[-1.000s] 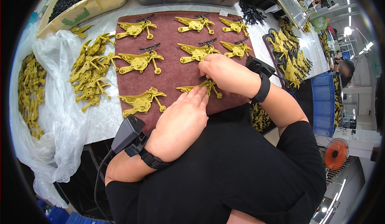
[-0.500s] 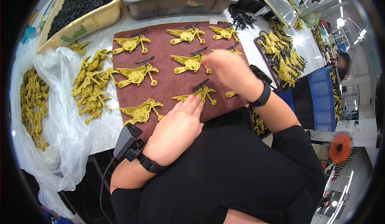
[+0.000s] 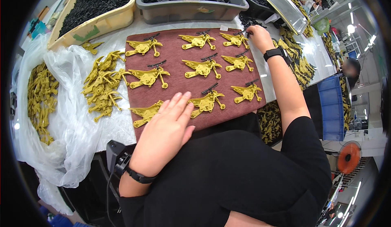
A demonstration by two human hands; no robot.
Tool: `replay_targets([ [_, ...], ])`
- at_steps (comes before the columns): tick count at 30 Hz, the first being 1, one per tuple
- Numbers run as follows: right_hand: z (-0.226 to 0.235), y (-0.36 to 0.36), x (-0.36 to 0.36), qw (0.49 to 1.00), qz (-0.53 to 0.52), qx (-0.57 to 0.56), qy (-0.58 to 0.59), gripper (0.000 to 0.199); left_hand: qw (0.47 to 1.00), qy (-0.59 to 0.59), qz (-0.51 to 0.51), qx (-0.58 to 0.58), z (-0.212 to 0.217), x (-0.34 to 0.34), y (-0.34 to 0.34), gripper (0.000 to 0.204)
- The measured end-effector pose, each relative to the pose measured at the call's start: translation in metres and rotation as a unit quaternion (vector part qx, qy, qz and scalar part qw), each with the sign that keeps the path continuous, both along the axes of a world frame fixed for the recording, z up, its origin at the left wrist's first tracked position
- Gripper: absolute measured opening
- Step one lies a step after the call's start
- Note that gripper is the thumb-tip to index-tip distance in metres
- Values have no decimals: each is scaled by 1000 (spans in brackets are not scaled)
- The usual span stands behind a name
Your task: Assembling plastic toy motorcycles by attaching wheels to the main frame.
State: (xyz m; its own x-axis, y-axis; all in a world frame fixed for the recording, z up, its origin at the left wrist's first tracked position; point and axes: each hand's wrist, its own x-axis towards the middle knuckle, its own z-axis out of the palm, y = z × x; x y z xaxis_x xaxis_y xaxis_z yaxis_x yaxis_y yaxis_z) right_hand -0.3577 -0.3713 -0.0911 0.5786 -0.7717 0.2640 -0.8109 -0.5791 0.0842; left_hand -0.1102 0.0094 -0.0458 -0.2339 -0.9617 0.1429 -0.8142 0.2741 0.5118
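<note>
Yellow plastic parts shaped like small motorcycle frames lie in rows on a brown cloth (image 3: 171, 58); most have a thin black bar at the top. My left hand (image 3: 165, 125) lies flat with fingers stretched, between the near-left yellow frame (image 3: 146, 112) and the near-middle yellow frame (image 3: 205, 103), partly covering the near-left one. At the cloth's far right corner, my right hand (image 3: 260, 38) has its fingers pinched together beside the far-right yellow frame (image 3: 235, 40) and a pile of small black parts (image 3: 249, 20). What the pinch holds, if anything, is too small to make out.
Behind the cloth stand a cream bin (image 3: 95, 31) of small black pieces and a grey bin (image 3: 191, 13) of black wheels. Loose yellow frames (image 3: 102, 88) and a clear plastic bag (image 3: 69, 105) are at left. More assembled yellow pieces (image 3: 299, 66) lie at right.
My right hand has moved away from the middle of the cloth to its far right corner. My left hand has slid left, off the near-middle frame toward the near-left one.
</note>
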Motion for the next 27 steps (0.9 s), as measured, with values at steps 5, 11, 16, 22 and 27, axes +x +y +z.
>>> replay_targets([
  [5, 9, -5, -14, 998, 4, 39, -39, 17, 998, 21, 53, 22, 1, 19, 22, 49],
  [11, 9, -6, -17, 997, 46, -19, -61, 15, 993, -17, 118, -13, -4, 31, 29, 46],
  [16, 22, 6, -6, 918, -78, 222, -318, 16, 992, -18, 126, -13, -6, 29, 33, 46],
  [22, 18, 10, -5, 964, -9, 217, -157, 15, 993, 15, 114, 24, -12, 29, 40, 47],
  [27, 20, 19, -3, 950, -44, 245, -188, 13, 992, 5, 124, 28, -10, 32, 41, 47],
])
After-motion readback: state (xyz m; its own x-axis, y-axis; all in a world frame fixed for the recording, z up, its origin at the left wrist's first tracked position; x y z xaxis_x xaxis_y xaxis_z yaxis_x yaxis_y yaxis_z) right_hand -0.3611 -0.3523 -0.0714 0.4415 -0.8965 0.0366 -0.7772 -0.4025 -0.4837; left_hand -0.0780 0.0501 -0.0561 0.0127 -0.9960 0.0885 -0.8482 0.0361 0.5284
